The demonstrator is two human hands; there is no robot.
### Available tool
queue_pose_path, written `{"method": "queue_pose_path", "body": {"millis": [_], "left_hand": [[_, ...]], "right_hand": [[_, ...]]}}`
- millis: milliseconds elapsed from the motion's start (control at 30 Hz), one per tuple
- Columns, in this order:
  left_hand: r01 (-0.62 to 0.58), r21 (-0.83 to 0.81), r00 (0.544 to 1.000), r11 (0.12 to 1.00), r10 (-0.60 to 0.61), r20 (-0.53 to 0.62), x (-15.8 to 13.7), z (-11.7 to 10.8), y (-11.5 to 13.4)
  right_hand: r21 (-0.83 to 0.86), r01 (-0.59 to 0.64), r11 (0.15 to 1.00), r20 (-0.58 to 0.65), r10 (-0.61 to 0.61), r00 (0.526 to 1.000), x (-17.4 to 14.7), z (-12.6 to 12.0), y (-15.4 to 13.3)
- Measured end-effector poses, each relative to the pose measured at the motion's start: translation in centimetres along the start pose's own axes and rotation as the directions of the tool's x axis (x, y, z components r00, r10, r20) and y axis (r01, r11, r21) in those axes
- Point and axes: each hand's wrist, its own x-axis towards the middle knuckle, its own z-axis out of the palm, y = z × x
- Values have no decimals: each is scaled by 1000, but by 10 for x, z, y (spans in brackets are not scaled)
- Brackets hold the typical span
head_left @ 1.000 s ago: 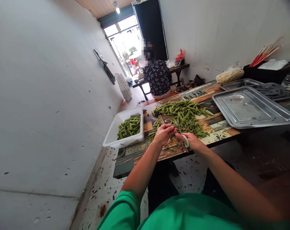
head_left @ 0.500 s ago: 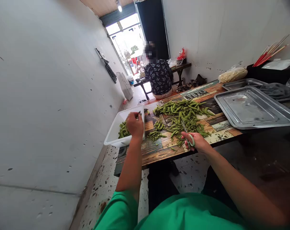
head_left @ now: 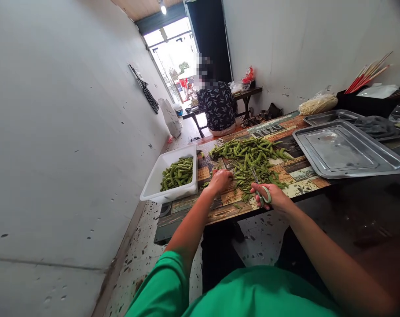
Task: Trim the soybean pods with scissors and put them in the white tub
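Observation:
My right hand [head_left: 267, 196] grips a pair of scissors [head_left: 266, 193] with pale green handles, its fingers in the loops. The blades point away from me into a heap of green bean pods [head_left: 249, 152] on the table. My left hand [head_left: 221, 180] is low over the tabletop, left of the heap, at a small group of pods that it mostly covers. Its fingers reach to the right, loosely bent, and no pod shows in them. To its left, a white plastic bin [head_left: 147, 187] holds many pods [head_left: 178, 172].
Metal trays [head_left: 351, 149] lie on the right of the wood-patterned table [head_left: 216, 215]. Behind them are a bag of pale sticks [head_left: 318, 103] and a black box [head_left: 345, 99] with red-ended sticks. A person [head_left: 216, 105] sits farther off near the doorway. A wall runs along the left.
My left hand has moved right and down from above the white bin to the tabletop, uncovering the pods in the bin. My right hand stays in place with the scissors.

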Motion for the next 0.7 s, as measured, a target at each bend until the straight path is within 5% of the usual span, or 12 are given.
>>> {"method": "queue_pose_path", "body": {"millis": [100, 300, 533, 700], "left_hand": [[58, -54, 997, 997, -61, -46, 1, -7, 6], [191, -367, 979, 910, -148, 142, -13, -5, 27], [289, -480, 953, 828, -202, 225, -20, -5, 37], [455, -631, 889, 629, -272, 370, -19, -4, 34]], "right_hand": [[-41, -15, 999, 29, 16, 999, 1, 3, 0], [-164, 7, 986, 115, 12, 993, 2, 13, -5], [-258, 87, 962, 74, -70, 995, 5, 13, 0], [-286, 153, 946, 53, -143, 988, 10, 14, 10]]}}
